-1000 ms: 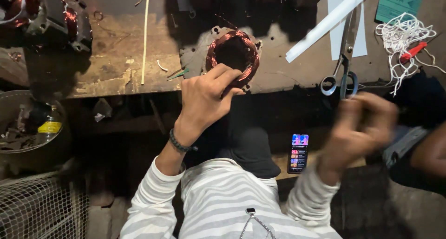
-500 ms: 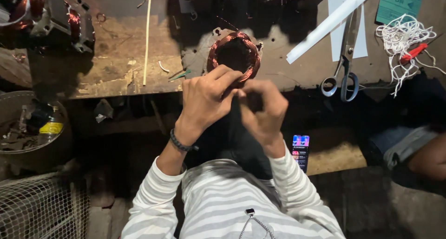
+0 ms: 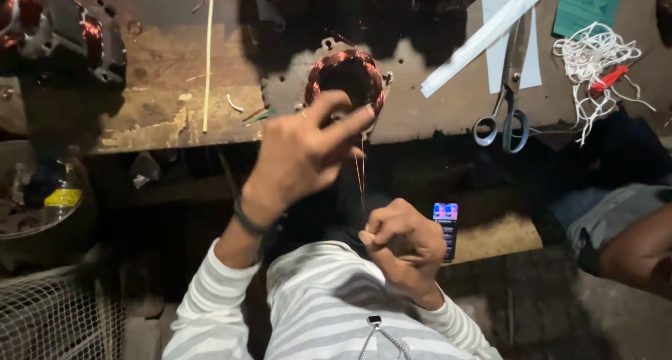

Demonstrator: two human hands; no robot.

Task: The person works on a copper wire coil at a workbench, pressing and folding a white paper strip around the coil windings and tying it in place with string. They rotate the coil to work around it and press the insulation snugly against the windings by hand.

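left hand (image 3: 297, 157): raised at the copper coil (image 3: 345, 83) on the tabletop (image 3: 161, 87), fingers loosely curled, guiding wire (image 3: 360, 171).
right hand (image 3: 404, 244): pulled down from the coil since half a second ago, fingers pinching the wire, probably drawing it taut.

Grey-and-white striped sleeves (image 3: 210, 297), dark wristband (image 3: 246, 219).

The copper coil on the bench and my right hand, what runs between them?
In the head view, thin copper wire stretches from the copper coil down to the right hand, past the left hand.
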